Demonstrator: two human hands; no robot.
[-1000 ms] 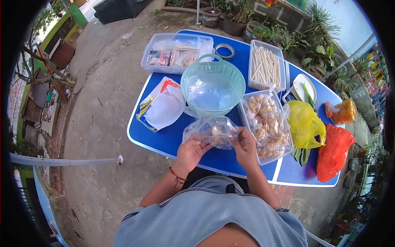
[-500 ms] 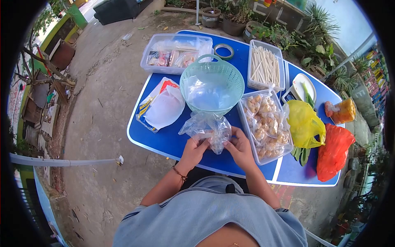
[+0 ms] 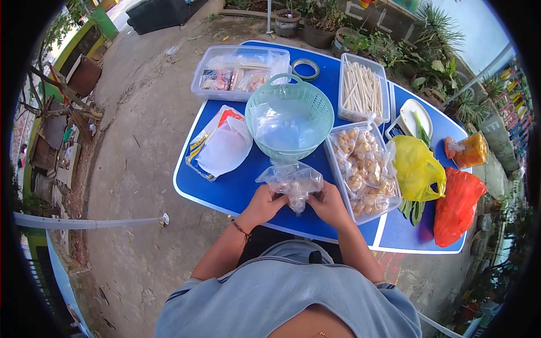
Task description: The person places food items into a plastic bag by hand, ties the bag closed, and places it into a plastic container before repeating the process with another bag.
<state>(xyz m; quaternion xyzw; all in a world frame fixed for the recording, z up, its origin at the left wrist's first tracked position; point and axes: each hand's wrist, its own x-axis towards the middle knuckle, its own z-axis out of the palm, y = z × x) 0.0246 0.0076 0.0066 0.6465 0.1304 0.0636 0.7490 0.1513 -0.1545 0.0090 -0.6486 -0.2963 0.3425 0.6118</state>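
Observation:
Between my hands, above the front edge of the blue table (image 3: pixel 228 194), is a clear plastic bag (image 3: pixel 297 183) with crumpled film flaring out at its top. Small pale contents show through its lower part, too blurred to name. My left hand (image 3: pixel 264 204) grips the bag's left side with thumb and fingers. On the right side, my right hand (image 3: pixel 327 204) pinches it, its fingers partly behind the film. Just beyond the bag stands a pale green basket (image 3: pixel 324 121) holding flat clear plastic bags (image 3: pixel 284 127). A container of bagged light-brown food pieces (image 3: pixel 363 169) is close to my right hand.
Left of the basket lies a packet with white sheets (image 3: pixel 225 146). Farther back are a lidless plastic box (image 3: pixel 203 93), a tape roll (image 3: pixel 305 69) and a container of sticks (image 3: pixel 360 90). A scale (image 3: pixel 397 129), yellow bag (image 3: pixel 416 169), red bag (image 3: pixel 457 205) and orange-filled container (image 3: pixel 472 151) stand right.
The clear bag has shifted slightly right and down with both hands. Its top film now spreads wider to the right. The things on the table stay where they were.

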